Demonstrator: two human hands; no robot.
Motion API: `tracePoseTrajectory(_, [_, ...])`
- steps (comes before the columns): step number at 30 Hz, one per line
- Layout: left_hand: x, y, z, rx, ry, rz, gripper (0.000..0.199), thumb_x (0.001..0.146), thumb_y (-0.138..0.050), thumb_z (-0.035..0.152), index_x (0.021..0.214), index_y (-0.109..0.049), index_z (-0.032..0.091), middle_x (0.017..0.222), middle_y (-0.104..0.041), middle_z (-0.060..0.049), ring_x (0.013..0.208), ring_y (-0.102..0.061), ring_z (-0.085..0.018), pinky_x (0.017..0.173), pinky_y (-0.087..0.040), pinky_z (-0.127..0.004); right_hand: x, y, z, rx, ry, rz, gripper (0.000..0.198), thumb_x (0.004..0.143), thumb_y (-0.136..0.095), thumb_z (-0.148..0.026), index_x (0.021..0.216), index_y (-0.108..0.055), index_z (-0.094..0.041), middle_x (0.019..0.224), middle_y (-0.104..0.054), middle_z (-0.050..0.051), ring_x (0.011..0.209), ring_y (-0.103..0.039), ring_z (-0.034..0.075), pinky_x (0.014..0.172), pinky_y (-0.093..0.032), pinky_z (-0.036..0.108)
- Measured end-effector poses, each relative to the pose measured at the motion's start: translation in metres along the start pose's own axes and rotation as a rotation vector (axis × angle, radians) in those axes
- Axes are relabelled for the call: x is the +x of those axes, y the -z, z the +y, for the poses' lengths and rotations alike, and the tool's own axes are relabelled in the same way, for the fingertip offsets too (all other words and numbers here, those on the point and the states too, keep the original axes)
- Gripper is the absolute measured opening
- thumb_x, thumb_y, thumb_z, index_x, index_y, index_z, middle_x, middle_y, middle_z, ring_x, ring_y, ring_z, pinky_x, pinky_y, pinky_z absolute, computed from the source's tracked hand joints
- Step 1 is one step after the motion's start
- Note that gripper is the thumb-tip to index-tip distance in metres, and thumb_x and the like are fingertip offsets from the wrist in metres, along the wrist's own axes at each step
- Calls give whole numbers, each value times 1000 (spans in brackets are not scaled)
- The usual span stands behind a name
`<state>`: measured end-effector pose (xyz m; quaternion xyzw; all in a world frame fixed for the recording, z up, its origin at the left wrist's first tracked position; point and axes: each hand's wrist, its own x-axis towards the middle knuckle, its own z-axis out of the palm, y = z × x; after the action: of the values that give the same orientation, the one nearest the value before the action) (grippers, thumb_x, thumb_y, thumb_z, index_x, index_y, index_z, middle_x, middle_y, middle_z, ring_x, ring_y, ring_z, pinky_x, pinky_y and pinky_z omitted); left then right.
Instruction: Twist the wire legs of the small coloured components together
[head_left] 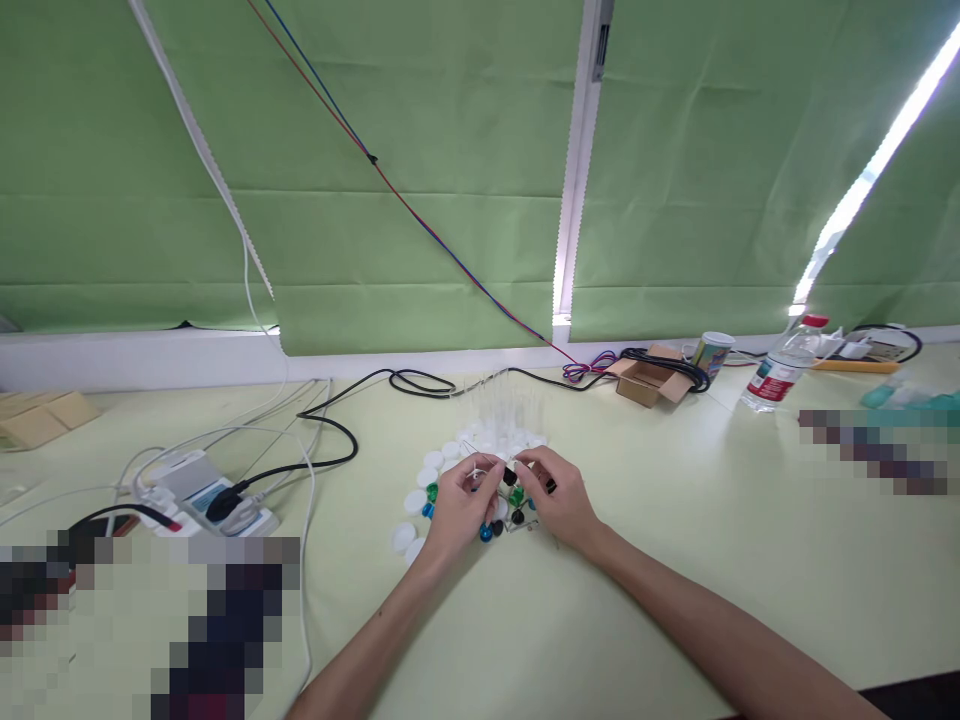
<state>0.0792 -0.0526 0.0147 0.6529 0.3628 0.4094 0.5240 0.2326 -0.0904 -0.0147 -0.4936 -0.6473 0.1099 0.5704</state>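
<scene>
So I'm watching this one from far off through the head camera, and both hands are working close together over a pale table (675,560). The left hand (463,505) and right hand (562,502) are bringing their fingertips in to pinch a small black piece (509,477) between them, just in front of a cluster of clear tubes (502,410) that are standing upright. As for progress, I'm calling it midway at best: the black piece is being handled and isn't set down anywhere, while plenty of loose bits are lying around the hands. I'm seeing white discs (415,503) curving around on the left, green pieces (516,495), blue pieces (486,532) and another black bit (517,517) close under the fingers. Whether anything is sitting finished, I honestly can't tell. The tubes are blending into the table, so I'm not managing to count them or see what's in them. The fingers are covering most of the black piece, so I'm not getting its shape or which hand is gripping harder. Something dark (551,486) is also peeking out by the right fingers, too small to name, and pixel blocks are blotting out both sides.
</scene>
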Motion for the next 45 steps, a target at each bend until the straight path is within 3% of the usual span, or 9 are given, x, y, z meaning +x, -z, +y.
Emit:
tracePoseTrajectory(5, [-3, -1, -7, 308, -244, 4, 20, 88, -54, 37, 85, -65, 21, 83, -64, -4, 65, -55, -15, 55, -42, -25, 0, 2, -2, 2, 99, 54, 15, 94, -51, -28, 98, -63, -19, 79, -58, 3, 62, -52, 14, 55, -45, 26])
tracePoseTrajectory(9, [-6, -2, -9, 506, -371, -71, 19, 92, -47, 28, 88, -63, 21, 83, -60, -4, 70, -54, -16, 63, -43, -27, -2, 2, -3, -11, 203, 36, 13, 93, -53, -27, 101, -61, -20, 73, -55, 2, 61, -51, 14, 55, -44, 27])
tracePoseTrajectory(14, [-7, -1, -11, 582, -442, -149, 22, 88, -44, 12, 94, -64, 21, 89, -61, -4, 74, -55, -17, 68, -45, -29, -5, 0, -4, -61, 303, 9, 11, 92, -55, -26, 101, -59, -21, 69, -53, 1, 59, -48, 14, 52, -42, 26])
tracePoseTrajectory(20, [-7, 0, -18, 672, -457, -206, 22, 86, -45, 9, 88, -63, 20, 90, -61, -5, 83, -58, -18, 70, -45, -29, -7, -2, -3, -78, 284, -13, 6, 91, -57, -22, 97, -59, -22, 69, -56, -1, 56, -48, 12, 50, -41, 24])
tracePoseTrajectory(28, [-9, -2, -14, 694, -473, -192, 20, 88, -45, 12, 88, -64, 20, 88, -63, -6, 81, -58, -19, 66, -43, -30, -6, -1, -3, -86, 266, 29, 9, 94, -50, -22, 88, -57, -21, 70, -57, 1, 54, -49, 12, 49, -42, 25])
tracePoseTrajectory(37, [-9, 2, -4, 673, -430, -115, 30, 85, -52, 23, 114, -59, 23, 96, -63, -6, 69, -56, -17, 66, -45, -31, -2, 2, -2, -16, 194, 170, 9, 94, -50, -22, 87, -55, -20, 72, -56, 2, 57, -50, 13, 51, -42, 25])
tracePoseTrajectory(45, [0, 4, -19, 653, -388, 30, 28, 93, -44, 29, 119, -55, 23, 99, -61, -5, 68, -54, -16, 63, -44, -28, -3, 0, -2, -37, 209, 104, 10, 95, -48, -22, 87, -55, -21, 70, -53, 1, 54, -45, 12, 52, -41, 26])
